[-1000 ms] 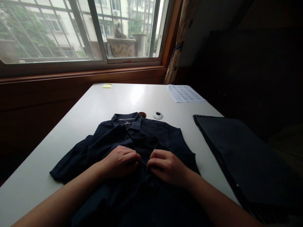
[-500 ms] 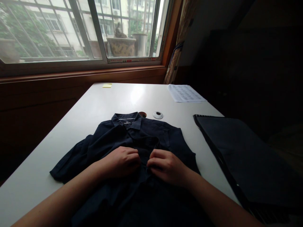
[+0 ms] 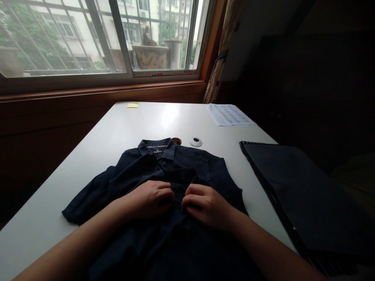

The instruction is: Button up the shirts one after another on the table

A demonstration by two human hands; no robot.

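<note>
A dark navy collared shirt (image 3: 129, 175) lies spread on the white table, its collar pointing toward the window and one short sleeve out to the left. My left hand (image 3: 155, 198) is closed on the shirt's front near the middle, fingers curled into the cloth. Just to its right, my right hand (image 3: 203, 203) pinches the facing front edge of the shirt. A small gap separates the two hands, and the fabric between them is bunched. Fingertips and any button there are hidden in the dark cloth.
On the white table (image 3: 96, 150) lie a yellow sticky note (image 3: 133, 105), printed sheets (image 3: 230, 115) and a round cable-hole cover (image 3: 196, 141) beside an open hole (image 3: 176, 141). A dark flat folder-like item (image 3: 304, 195) occupies the right side. Behind stands a barred window (image 3: 158, 39).
Almost nothing differs. My left hand has shifted very slightly to the right at the shirt front; my right hand keeps its place.
</note>
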